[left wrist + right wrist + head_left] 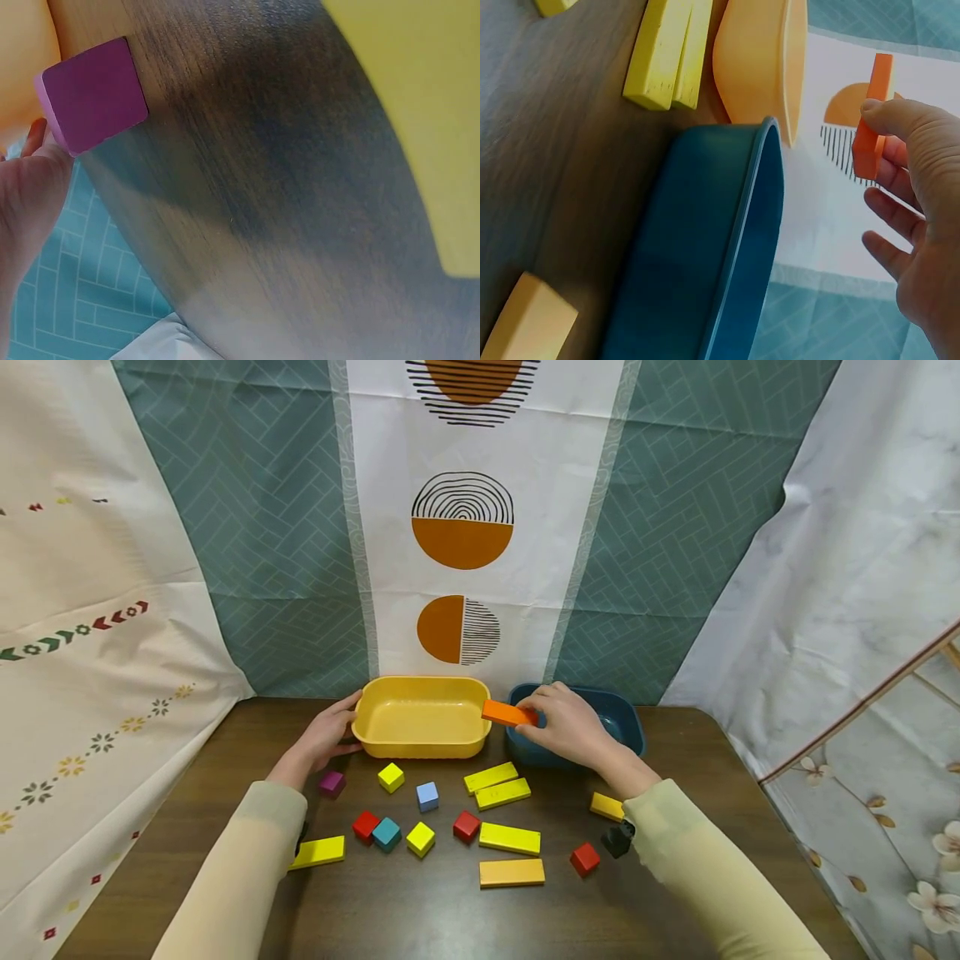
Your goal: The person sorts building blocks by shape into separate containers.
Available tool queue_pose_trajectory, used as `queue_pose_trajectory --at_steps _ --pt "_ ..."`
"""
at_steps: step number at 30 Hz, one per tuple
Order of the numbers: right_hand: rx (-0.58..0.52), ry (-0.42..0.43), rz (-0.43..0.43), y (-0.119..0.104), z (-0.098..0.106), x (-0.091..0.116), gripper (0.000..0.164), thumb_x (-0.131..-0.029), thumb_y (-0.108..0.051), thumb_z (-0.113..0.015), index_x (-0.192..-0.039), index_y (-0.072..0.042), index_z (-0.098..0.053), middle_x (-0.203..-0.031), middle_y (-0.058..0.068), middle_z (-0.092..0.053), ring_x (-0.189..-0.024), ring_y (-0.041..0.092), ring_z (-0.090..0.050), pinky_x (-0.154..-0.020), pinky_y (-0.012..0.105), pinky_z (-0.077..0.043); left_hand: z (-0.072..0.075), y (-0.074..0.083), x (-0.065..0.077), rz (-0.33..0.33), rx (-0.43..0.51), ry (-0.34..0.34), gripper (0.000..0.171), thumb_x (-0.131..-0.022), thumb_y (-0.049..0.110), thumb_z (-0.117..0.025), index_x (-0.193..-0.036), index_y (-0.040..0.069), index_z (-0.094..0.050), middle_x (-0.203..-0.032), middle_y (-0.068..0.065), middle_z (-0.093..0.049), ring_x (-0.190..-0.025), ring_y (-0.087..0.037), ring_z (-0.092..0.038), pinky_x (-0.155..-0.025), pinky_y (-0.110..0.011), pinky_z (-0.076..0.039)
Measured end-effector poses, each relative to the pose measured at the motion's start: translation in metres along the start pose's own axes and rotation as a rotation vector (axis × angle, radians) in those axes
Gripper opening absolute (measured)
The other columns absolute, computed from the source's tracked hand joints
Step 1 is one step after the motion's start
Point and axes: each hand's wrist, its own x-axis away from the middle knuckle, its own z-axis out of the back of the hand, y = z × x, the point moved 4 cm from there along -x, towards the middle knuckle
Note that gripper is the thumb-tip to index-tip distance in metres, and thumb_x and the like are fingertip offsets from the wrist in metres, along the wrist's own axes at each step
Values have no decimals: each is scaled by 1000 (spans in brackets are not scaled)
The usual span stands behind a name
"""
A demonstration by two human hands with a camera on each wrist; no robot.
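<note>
My right hand (566,727) pinches an orange rectangular block (508,713) between thumb and fingers. It holds the block above the left rim of the blue tub (633,735), and its left end reaches toward the yellow tub (420,750). In the right wrist view the orange block (874,120) is clear of both tubs. At the yellow tub's left side, my left hand (326,735) touches the wall with its fingers extended. A purple cube (97,97) lies on the table just in front of that hand; part of the hand is hidden in the left wrist view.
On the brown table (390,910) lie several yellow blocks (510,838), an orange-yellow block (512,872), red cubes (466,827), yellow cubes (421,839), a light-blue cube (427,797) and a teal cube (386,834). Patterned cloth (465,452) hangs behind the tubs.
</note>
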Motion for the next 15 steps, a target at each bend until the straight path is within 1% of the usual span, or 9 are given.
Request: queue_pose_trajectory --at_steps 7,15 --pt "42 -23 15 -8 -13 -20 30 -92 -35 -78 -114 -13 -78 -102 0 -67 -93 19 -52 -81 33 -49 0 0 0 -3 -3 5 58 -111 20 -33 -166 27 -15 -170 -12 -13 -130 -38 -50 -104 -54 -47" --pt "45 -58 -1 -15 -25 -37 31 -92 -34 -77 -116 -14 -77 -105 -1 -69 -94 19 -51 -81 31 -48 -1 1 1 -14 -1 -6 58 -111 21 -33 -166 26 -13 -170 -14 -14 -130 -40 -50 -105 -56 -46"
